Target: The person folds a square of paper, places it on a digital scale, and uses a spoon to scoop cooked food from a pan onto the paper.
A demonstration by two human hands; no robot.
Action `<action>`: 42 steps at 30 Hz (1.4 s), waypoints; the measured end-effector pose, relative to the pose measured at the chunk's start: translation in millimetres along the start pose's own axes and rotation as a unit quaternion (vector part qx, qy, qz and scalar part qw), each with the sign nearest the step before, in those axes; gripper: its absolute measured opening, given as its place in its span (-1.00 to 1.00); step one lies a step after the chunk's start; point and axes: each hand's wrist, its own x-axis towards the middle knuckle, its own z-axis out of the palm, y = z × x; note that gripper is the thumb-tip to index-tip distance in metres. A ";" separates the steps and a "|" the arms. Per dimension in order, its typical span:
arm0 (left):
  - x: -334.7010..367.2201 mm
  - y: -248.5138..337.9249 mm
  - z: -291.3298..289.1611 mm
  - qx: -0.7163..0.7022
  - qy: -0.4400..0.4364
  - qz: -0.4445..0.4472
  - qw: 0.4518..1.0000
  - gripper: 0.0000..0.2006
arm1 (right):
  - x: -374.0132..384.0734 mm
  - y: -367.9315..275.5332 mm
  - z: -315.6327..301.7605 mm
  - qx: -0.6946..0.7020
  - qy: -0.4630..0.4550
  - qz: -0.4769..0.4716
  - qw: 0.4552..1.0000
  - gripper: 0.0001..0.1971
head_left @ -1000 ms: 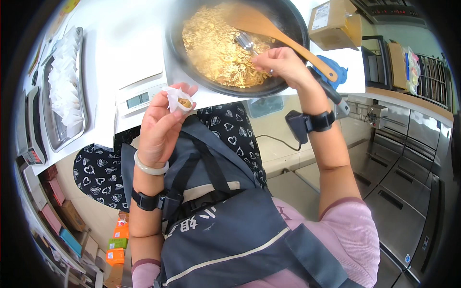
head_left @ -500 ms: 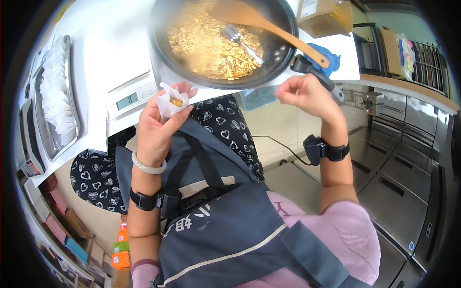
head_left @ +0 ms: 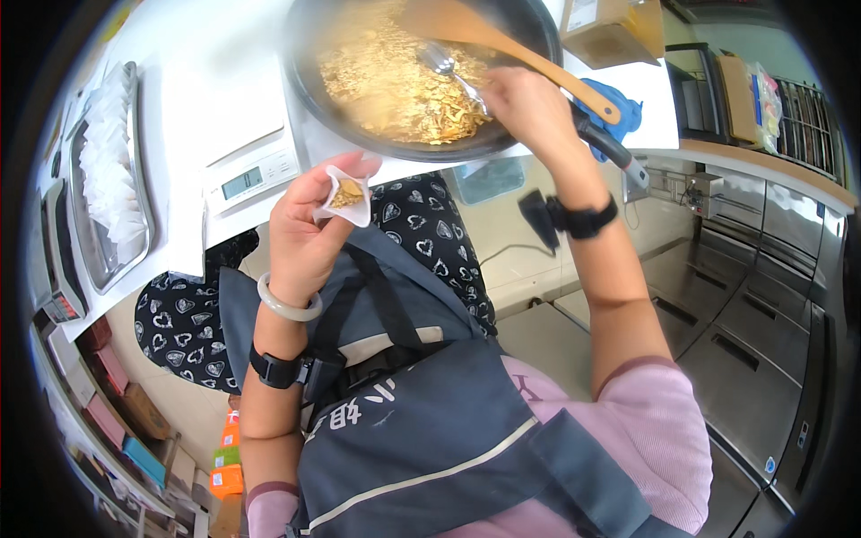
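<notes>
My left hand (head_left: 300, 220) holds a small white paper pouch (head_left: 355, 215) by its sides, its mouth spread toward me. Golden-brown flaky filling (head_left: 346, 192) shows inside it. Over the right side of a large black frying pan (head_left: 529, 36), my right hand (head_left: 531, 108) is closed at the handle of a silver fork (head_left: 438, 59); the fingertips are partly hidden. The fork lies on golden, shredded food (head_left: 386, 90) in the pan. Across the pan's far rim rests a wooden spatula (head_left: 538, 56).
A digital scale (head_left: 251, 182) stands left of the pan. Farther left, a metal tray (head_left: 142, 215) holds several white paper pouches (head_left: 109, 170). A blue cloth (head_left: 619, 103) lies beside the pan handle (head_left: 614, 148). A cardboard box (head_left: 619, 36) sits at the back right.
My right hand has moved left and away from me, from beside the pan to the fork's handle. My left hand has tilted the pouch, so more of its filling shows.
</notes>
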 end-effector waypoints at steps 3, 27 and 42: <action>-0.5 5.7 0.6 0.010 0.001 0.006 1.000 -0.59 | 18.6 7.0 26.3 -0.085 0.003 -0.018 0.996 -0.81; 3.1 -2.1 -13.3 0.120 0.011 -0.007 0.993 -0.61 | -49.8 -73.3 -86.4 0.227 -0.032 -0.243 0.943 -0.90; -0.3 2.6 -12.3 0.195 -0.062 -0.032 0.978 -0.72 | -41.0 -75.2 -60.0 0.369 -0.225 -0.034 0.901 -0.85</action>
